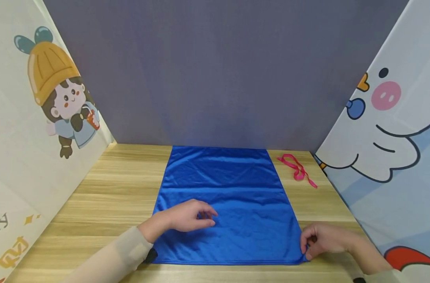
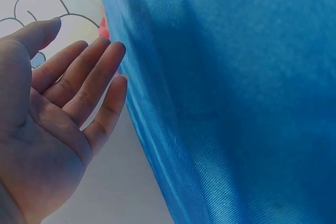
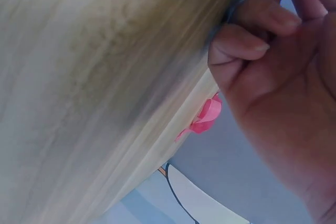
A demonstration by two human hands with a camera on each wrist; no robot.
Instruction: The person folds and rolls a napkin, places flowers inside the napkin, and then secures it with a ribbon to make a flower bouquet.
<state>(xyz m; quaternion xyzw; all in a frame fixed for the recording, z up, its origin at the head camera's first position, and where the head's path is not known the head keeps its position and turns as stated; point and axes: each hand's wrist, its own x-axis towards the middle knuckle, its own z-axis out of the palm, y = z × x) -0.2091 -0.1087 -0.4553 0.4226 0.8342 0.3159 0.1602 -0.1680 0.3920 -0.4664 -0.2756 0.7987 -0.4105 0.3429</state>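
A shiny blue cloth (image 1: 229, 196) lies spread on the wooden table, lightly creased, its far end against the grey back panel. At its near right corner my right hand (image 1: 328, 239) pinches the fabric between thumb and fingers. In the right wrist view the right hand (image 3: 278, 61) has its fingers curled, with only a sliver of blue showing by them. Over the left half of the cloth hovers my left hand (image 1: 190, 215), fingers loosely bent. The left wrist view shows the left hand (image 2: 68, 98) holding nothing, palm in sight and fingers relaxed, beside the blue cloth (image 2: 231, 87).
A crumpled pink ribbon (image 1: 296, 169) lies on the wooden table (image 1: 122, 188) at the back right, beside the cloth. A grey panel (image 1: 215, 70) closes off the back. Printed panels with cartoon figures stand along the left and right sides.
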